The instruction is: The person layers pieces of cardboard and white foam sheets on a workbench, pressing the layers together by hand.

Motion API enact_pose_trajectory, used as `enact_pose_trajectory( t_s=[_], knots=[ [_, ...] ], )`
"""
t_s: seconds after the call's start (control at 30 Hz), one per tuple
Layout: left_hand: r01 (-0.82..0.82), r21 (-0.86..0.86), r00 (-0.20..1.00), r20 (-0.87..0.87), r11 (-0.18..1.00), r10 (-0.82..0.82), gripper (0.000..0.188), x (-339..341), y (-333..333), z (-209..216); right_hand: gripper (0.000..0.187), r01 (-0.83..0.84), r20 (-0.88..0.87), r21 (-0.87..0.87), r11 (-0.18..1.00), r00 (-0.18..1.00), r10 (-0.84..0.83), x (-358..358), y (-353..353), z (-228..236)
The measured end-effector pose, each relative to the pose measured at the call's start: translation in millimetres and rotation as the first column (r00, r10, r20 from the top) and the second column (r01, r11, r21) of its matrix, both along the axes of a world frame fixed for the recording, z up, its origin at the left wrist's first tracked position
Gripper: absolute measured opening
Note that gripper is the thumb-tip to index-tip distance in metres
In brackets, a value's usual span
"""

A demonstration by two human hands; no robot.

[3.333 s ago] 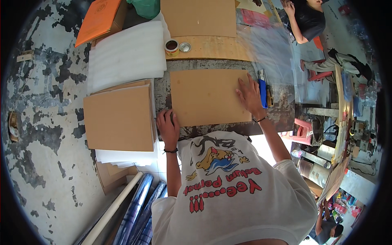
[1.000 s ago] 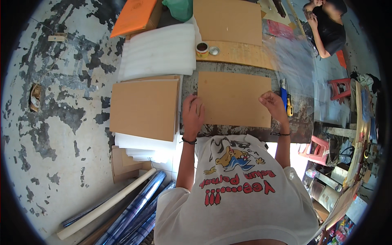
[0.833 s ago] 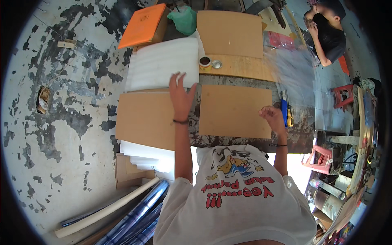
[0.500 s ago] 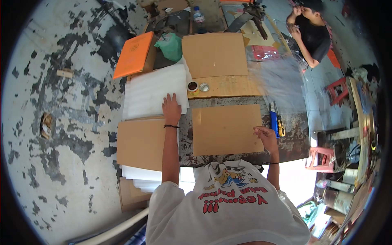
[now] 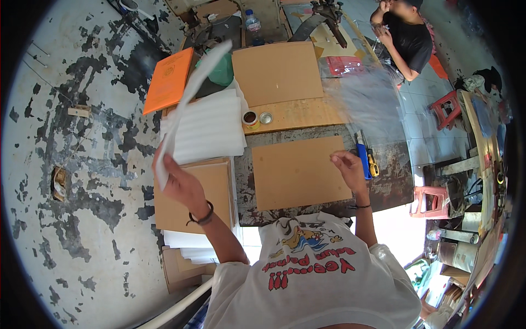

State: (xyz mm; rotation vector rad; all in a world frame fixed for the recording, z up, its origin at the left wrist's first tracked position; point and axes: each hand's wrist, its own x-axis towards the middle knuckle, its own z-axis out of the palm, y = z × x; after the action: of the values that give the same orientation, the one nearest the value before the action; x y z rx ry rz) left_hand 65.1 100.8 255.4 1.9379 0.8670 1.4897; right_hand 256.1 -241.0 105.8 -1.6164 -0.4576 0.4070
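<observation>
My left hand [image 5: 183,183] pinches the near end of a thin white foam sheet [image 5: 189,96], which stands up on edge and partly hides a green plastic bag [image 5: 220,70]. Below that hand lies a stack of brown cardboard sheets [image 5: 192,211]. A single brown cardboard sheet [image 5: 298,178] rests flat on the dark worn table [image 5: 249,205] in front of me. Over its right edge is my right hand [image 5: 349,167], thumb and fingertips drawn together; anything between them is too small to make out. More white foam sheets [image 5: 211,123] are piled beyond the cardboard stack.
An open can [image 5: 250,119] and its lid [image 5: 266,118] stand on a wooden board. Beside my right hand lie a blue-handled tool [image 5: 363,163] and a yellow-handled screwdriver [image 5: 373,167]. An orange folder [image 5: 169,81] is far left. A person [image 5: 405,41] sits far right.
My left hand has taken hold of a foam sheet from the pile, lifted it and drawn it back to the left. My right hand stays near the cardboard's right edge.
</observation>
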Motion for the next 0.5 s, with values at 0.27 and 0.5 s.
enact_pose_trajectory(
  t_s=[0.27, 0.5],
  knots=[
    [0.719, -0.432, 0.580, 0.804, 0.545, -0.128, 0.037, 8.8, -99.9, -32.7, 0.076, -0.093, -0.017, 0.316, 0.944, 0.994, 0.103, 22.6, 38.9, 18.1],
    [0.850, -0.486, 0.519, 0.840, 0.204, -0.158, 0.033, -0.3, -149.3, -106.8, 0.077, -0.090, -0.273, 0.159, 0.983, 0.953, 0.131, 6.3, -13.5, 14.4]
  ],
)
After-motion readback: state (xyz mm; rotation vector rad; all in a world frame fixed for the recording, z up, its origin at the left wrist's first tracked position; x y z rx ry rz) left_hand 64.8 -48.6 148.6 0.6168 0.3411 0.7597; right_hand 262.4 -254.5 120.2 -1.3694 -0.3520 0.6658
